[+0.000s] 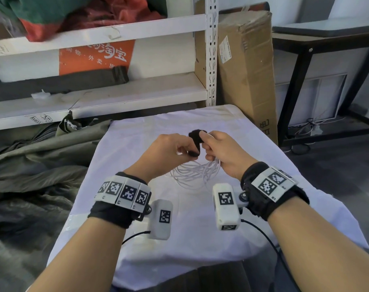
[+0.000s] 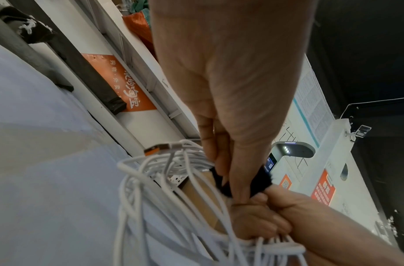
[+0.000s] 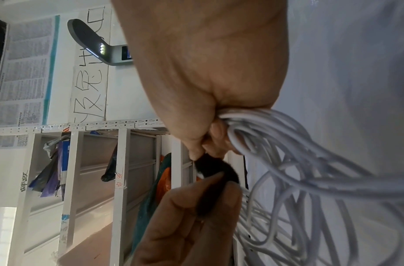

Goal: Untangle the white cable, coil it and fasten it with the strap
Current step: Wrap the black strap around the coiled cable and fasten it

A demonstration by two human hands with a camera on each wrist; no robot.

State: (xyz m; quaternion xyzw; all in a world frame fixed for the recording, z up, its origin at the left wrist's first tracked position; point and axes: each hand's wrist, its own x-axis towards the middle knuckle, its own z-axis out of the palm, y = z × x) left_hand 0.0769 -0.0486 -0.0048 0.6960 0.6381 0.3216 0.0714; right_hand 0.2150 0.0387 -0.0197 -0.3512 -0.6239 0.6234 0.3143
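The white cable (image 1: 193, 172) hangs in several loose loops above the white cloth. My right hand (image 1: 219, 152) grips the gathered top of the coil (image 3: 253, 129), its thumb pressing one end of the black fuzzy strap (image 1: 195, 137). My left hand (image 1: 168, 152) pinches the strap's other end (image 1: 193, 153) between thumb and fingers. In the left wrist view the strap (image 2: 260, 180) arches between both hands, beside the cable (image 2: 162, 172) and its metal plug (image 2: 158, 148). In the right wrist view the strap (image 3: 215, 172) runs from my right fingertips down into my left fingers.
The small table is draped in a white cloth (image 1: 200, 228). A white metal shelf (image 1: 116, 98) stands behind it at the left. A tall cardboard box (image 1: 246, 70) leans at the back right, beside a black-framed table (image 1: 326, 49). Grey-green fabric (image 1: 32, 165) lies heaped at the left.
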